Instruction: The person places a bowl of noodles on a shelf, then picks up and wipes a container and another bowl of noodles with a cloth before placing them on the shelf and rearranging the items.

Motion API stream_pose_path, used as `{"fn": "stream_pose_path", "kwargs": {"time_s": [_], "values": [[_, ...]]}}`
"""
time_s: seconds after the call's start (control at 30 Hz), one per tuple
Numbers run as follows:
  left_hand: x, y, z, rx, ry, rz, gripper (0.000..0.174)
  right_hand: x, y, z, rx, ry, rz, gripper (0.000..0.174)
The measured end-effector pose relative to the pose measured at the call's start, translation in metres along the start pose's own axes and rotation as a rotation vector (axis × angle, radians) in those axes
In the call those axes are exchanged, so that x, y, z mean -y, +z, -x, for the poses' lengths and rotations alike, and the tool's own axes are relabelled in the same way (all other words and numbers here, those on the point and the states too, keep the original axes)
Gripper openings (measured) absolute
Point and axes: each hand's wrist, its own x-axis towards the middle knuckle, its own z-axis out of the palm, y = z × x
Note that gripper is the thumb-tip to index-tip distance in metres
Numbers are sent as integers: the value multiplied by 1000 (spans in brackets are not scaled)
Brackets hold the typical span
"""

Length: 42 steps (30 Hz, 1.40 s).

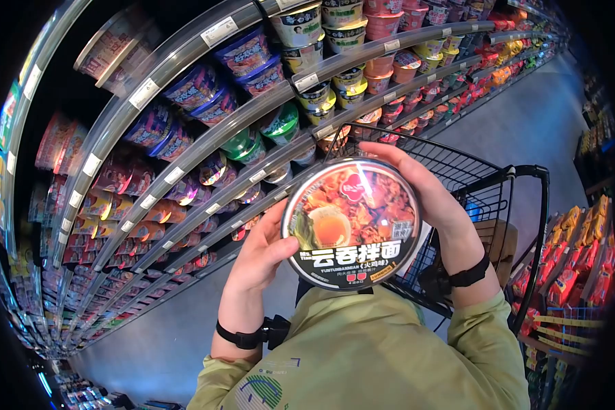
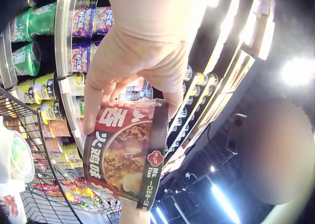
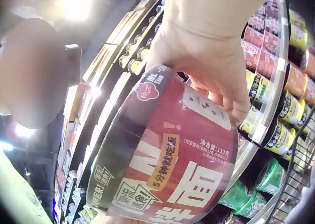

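A round instant noodle bowl (image 1: 355,222) is held up in front of the chest, its dark-rimmed lid with a noodle picture turned toward the head camera. My left hand (image 1: 261,251) grips its left side, the thumb lying on the lid's edge. On the opposite side, my right hand (image 1: 424,181) grips the rim at the upper right. In the left wrist view, the red and black side of the noodle bowl (image 2: 123,152) shows between thumb and fingers. The right wrist view has the bowl's printed red wall (image 3: 172,150) close up, with the right hand (image 3: 206,69) curled around it.
Long shelves (image 1: 232,123) stacked with noodle bowls and cups curve along the left and ahead. A black wire shopping cart (image 1: 519,171) stands right behind the bowl, with a cardboard box (image 1: 504,249) in it. Red bags (image 1: 564,283) hang on a rack at the right.
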Motion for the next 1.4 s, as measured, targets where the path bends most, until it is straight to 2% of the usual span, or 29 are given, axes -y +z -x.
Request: {"fn": "stream_pose_path", "kwargs": {"time_s": [0.03, 0.1, 0.17, 0.27, 0.37, 0.5, 0.73, 1.4], "values": [[0, -2, 0, 4, -3, 3, 86, -2, -2, 2, -5, 3, 1, 85], [0, -7, 1, -43, -18, 60, 82, -4, -6, 5, -25, -60, -42, 73], [4, -15, 2, -70, 9, 61, 79, -2, -3, 9, 18, -69, 26, 80], [1, -21, 4, -68, 24, 111, 78, -13, 1, 11, 88, -199, 44, 93], [-3, -14, 5, -114, 77, 84, 79, -17, 9, 16, 97, -263, 84, 97], [-11, -9, 8, -110, 107, 37, 84, -24, 8, 25, 78, -201, 136, 90], [-14, -13, 10, -133, 88, 50, 93, -23, 16, 28, 62, -220, 95, 88], [-20, -15, -1, -83, 96, 43, 93, -13, 19, 28, 46, -234, 107, 89]]}}
